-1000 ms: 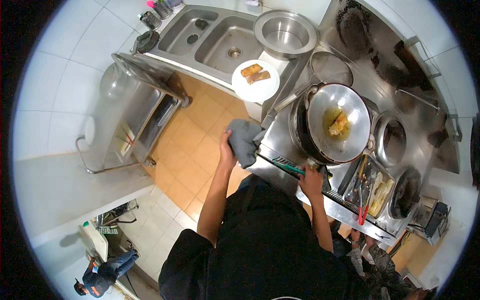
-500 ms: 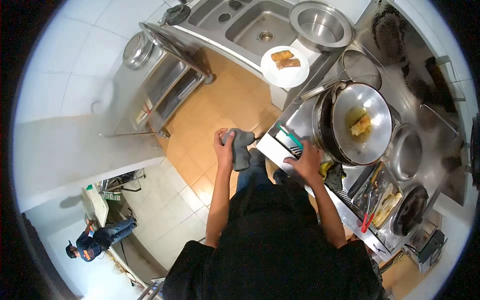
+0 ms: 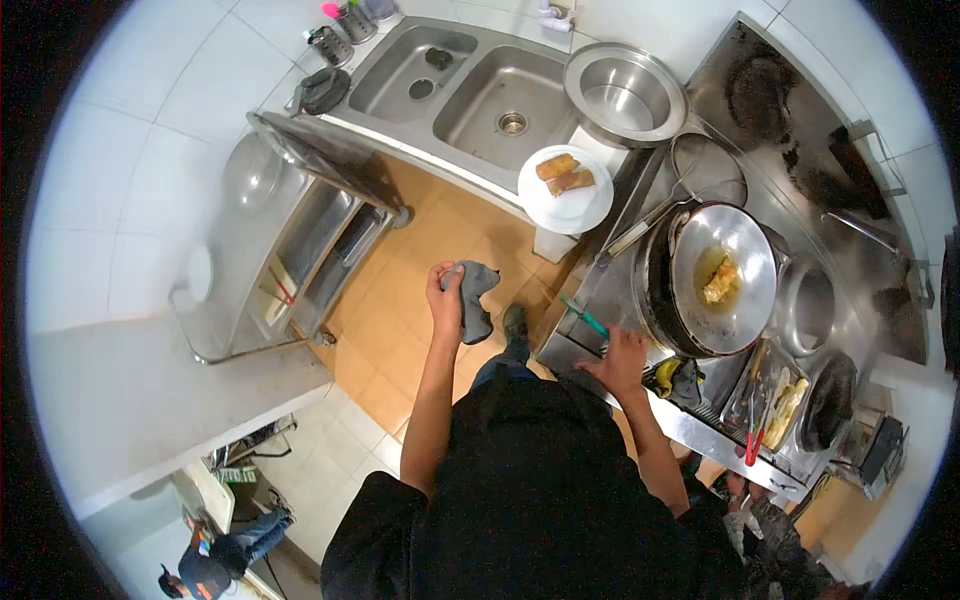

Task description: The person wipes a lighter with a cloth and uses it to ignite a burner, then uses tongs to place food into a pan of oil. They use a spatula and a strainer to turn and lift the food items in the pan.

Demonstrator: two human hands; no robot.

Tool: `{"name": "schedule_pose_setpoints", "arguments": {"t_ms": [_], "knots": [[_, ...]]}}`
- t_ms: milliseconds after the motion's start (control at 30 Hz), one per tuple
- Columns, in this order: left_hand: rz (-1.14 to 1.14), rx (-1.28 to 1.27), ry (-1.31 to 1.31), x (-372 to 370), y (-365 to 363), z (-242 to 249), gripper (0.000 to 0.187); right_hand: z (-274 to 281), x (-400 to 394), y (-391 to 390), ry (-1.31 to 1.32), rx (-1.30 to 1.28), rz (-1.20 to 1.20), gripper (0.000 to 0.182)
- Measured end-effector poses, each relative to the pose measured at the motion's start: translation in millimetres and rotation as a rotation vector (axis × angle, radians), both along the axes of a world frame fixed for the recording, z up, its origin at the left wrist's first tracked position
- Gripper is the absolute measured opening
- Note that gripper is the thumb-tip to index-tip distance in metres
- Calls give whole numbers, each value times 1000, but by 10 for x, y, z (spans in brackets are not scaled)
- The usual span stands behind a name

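My left hand (image 3: 446,298) is closed on a grey cloth (image 3: 477,303) that hangs down beside my leg. Over the stove's front edge, my right hand (image 3: 622,362) has its thumb spread from the fingers, next to a green-handled tool (image 3: 588,318); nothing shows in its grasp. Beyond it stands a wide metal pan (image 3: 740,318) with oil and a golden piece of food (image 3: 719,282). A yellow and black cloth (image 3: 680,381) lies right of my right hand. Two fried pieces (image 3: 570,182) rest on a white plate (image 3: 533,200).
A double sink (image 3: 455,128) and a large metal bowl (image 3: 580,85) are ahead. Red-handled tongs (image 3: 752,445) lie by a tray (image 3: 733,410) of food at right. A metal cart (image 3: 335,225) stands left. One person (image 3: 215,565) is at lower left, another (image 3: 770,540) at lower right.
The view has shifted, showing more of the sink. The drawer-like white front by my right hand is now closed in, and that hand has moved off the green handle. The left still holds the grey cloth.
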State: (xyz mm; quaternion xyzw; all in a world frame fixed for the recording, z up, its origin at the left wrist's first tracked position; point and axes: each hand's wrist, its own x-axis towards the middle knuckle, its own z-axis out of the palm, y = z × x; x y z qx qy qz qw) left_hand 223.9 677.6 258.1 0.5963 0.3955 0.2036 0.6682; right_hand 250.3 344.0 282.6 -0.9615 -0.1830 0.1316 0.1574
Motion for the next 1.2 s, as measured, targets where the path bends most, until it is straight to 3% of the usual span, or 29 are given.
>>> {"name": "schedule_pose_setpoints", "arguments": {"t_ms": [67, 167, 300, 400, 467, 667, 867, 933, 1100, 1200], "knots": [[-10, -23, -22, 75, 34, -29, 25, -136, -63, -28, -193, 51, 17, 95], [-37, -71, 12, 108, 73, -59, 22, -59, -80, -35, 4, 63, -124, 94], [-67, -131, -47, 132, 116, -217, 22, -66, -144, 27, -117, 33, -89, 93], [-49, -145, -46, 122, 112, -162, 22, -116, -154, 19, -13, -28, -126, 94], [-49, -122, -44, 102, 134, -129, 21, -127, -167, 18, -133, 47, -67, 98], [-28, -132, -29, 60, 225, -155, 21, -273, -111, 156, -211, -25, -56, 103], [1, -119, -38, 31, 192, -6, 21, -66, -39, 233, -236, -4, -102, 105], [-37, 89, -22, 8, 213, -158, 23, -79, -40, 246, -234, -3, -52, 105], [7, -42, -40, -115, 180, -232, 22, -62, -5, 180, -141, 61, -88, 108], [12, -42, -30, -152, 132, -175, 21, -161, 12, 161, -279, 108, -37, 109]]}}
